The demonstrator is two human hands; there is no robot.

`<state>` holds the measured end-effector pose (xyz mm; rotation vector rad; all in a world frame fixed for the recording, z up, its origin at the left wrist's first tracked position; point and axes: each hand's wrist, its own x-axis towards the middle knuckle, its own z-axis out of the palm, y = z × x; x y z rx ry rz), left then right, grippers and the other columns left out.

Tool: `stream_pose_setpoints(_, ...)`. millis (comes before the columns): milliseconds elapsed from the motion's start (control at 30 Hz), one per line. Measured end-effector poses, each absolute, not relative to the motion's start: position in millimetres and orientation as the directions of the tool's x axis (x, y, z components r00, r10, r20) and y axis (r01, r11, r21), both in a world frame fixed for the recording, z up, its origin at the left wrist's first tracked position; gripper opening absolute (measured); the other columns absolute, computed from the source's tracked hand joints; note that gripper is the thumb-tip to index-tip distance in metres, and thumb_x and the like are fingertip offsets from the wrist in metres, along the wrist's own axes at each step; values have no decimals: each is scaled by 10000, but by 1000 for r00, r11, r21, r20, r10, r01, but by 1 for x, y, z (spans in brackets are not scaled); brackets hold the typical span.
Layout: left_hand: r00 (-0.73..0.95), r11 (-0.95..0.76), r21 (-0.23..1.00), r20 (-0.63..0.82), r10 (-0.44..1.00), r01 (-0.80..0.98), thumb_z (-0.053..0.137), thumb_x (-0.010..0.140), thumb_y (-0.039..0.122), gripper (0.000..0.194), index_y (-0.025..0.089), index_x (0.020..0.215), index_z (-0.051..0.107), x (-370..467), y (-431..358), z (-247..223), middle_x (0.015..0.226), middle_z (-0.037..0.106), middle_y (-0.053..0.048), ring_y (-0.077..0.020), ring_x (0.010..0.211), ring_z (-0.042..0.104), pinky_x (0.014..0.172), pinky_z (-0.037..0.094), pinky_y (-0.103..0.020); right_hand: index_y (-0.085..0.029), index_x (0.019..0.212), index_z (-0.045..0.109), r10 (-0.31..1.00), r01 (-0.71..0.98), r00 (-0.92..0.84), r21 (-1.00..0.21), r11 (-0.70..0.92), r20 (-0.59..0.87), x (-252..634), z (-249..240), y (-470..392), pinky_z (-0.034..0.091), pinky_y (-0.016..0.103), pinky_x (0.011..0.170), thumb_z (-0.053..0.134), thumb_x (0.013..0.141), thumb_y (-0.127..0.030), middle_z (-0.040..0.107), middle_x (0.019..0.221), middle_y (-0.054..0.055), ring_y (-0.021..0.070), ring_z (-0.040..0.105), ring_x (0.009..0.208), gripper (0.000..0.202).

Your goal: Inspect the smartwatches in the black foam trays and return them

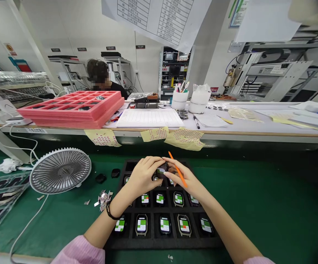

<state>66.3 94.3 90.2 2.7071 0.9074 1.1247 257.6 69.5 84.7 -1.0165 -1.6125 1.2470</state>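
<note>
Held watch (162, 171): dark casing
Stick (178, 169): bright orange
Watch screens (165, 224): green-and-white blocks, some with a red-orange patch
Watch tray (163, 243): black
Table (258, 205), near: dark green
Fan (62, 170), left: white rim, grey radial slats
Compartment trays (65, 119), far left: pink
Hanging sheet (159, 18), far: white, black-ruled grid
Dotted sheets (185, 139), far: pale yellow, rows of red dots
Sleeves (80, 253): pink
Wristband (109, 212): black

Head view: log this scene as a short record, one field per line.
Left hand: gripping a dark watch
Right hand: fingers at the same watch, also holding an orange stick
Under hands: black tray with strapless watches, several screens lit green and white
Beside tray: round fan
Raised shelf: pink foam tray, printed form
Background: another person, partly hidden
</note>
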Motion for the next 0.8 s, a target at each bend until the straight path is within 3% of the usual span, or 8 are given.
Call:
stream_pose_setpoints(100, 556, -868, 299, 674, 486, 397, 660, 678, 137, 518, 220, 1180, 562, 63, 93, 96, 1155, 637, -97, -274, 1059, 574, 908, 456, -426, -308, 1246, 561, 918, -21, -372, -990, 137, 135, 261, 90, 72, 497, 345, 874, 685, 805, -362, 624, 1149, 37, 204, 602, 1011, 461)
stream_pose_setpoints(167, 550, -883, 314, 694, 464, 349, 673, 656, 141, 545, 230, 1183, 565, 62, 92, 98, 1144, 640, -92, -271, 1063, 569, 917, 448, -422, -293, 1198, 601, 881, -97, -455, -991, 91, 126, 263, 92, 73, 455, 364, 957, 706, 789, -327, 653, 1101, 28, 202, 602, 1046, 424)
stream_pose_setpoints(267, 545, -895, 332, 710, 446, 300, 676, 628, 119, 575, 229, 1183, 572, 62, 90, 99, 1138, 640, -91, -267, 1062, 565, 921, 444, -416, -267, 1146, 637, 824, -178, -552, -983, 37, 131, 264, 92, 74, 476, 348, 919, 720, 778, -297, 674, 1037, 23, 187, 631, 970, 379)
stream_pose_setpoints(633, 538, -932, 287, 762, 361, 219, 648, 613, 84, 584, 209, 1179, 579, 67, 88, 96, 1117, 682, -79, -253, 1013, 607, 871, 466, -404, -257, 1098, 639, 803, -277, -572, -961, 3, 168, 265, 91, 71, 485, 255, 803, 745, 762, -222, 667, 984, 2, 137, 616, 904, 354)
stream_pose_setpoints(800, 524, -938, 274, 778, 347, 214, 645, 603, 87, 583, 214, 1169, 584, 67, 87, 96, 1095, 693, -74, -253, 997, 607, 852, 480, -399, -235, 1063, 638, 811, -320, -557, -947, -14, 176, 256, 95, 63, 514, 300, 806, 764, 727, -203, 675, 965, 12, 168, 653, 886, 360)
